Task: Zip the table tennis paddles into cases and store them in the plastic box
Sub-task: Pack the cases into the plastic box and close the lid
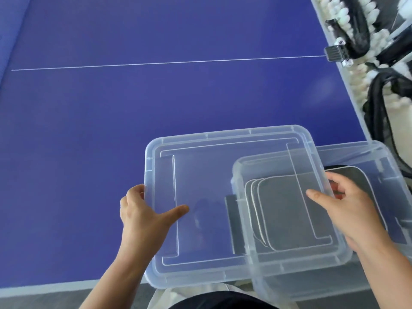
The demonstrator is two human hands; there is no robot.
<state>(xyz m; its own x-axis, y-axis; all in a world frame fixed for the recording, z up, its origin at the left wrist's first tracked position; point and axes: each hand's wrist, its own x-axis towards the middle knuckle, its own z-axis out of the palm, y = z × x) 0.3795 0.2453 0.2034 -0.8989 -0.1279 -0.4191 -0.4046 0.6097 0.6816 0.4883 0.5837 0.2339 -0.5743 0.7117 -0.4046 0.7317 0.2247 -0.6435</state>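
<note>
A clear, glossy plastic lid (211, 197) with rounded corners and a raised rectangular moulding is held flat by both hands, partly over a clear, rounded-corner plastic storage box (367, 157) that stands at the near right corner of the counter (111, 108). The left hand (142, 217) has a grasping grip on the lid's left rim, thumb lying on top, fingers curled over the edge. The right hand (347, 208) holds the lid's right rim the same way, thumb on top, fingers wrapped beneath. Inside the box, seen through the lid and walls, lie dark grey, rounded-square fabric paddle cases (287, 210) edged with pale piping, stacked flat and slightly offset; another black case (354, 175) shows just behind the right hand's fingers. How many there are cannot be told.

The counter is a matt, deep blue table tennis top crossed by a thin white line (156, 63), with a pale border along its near edge. Past the right edge hangs a black net (359, 25) holding many white balls (341, 16), clamped on by a dark bracket (335, 52). Grey floor (44, 299) shows below.
</note>
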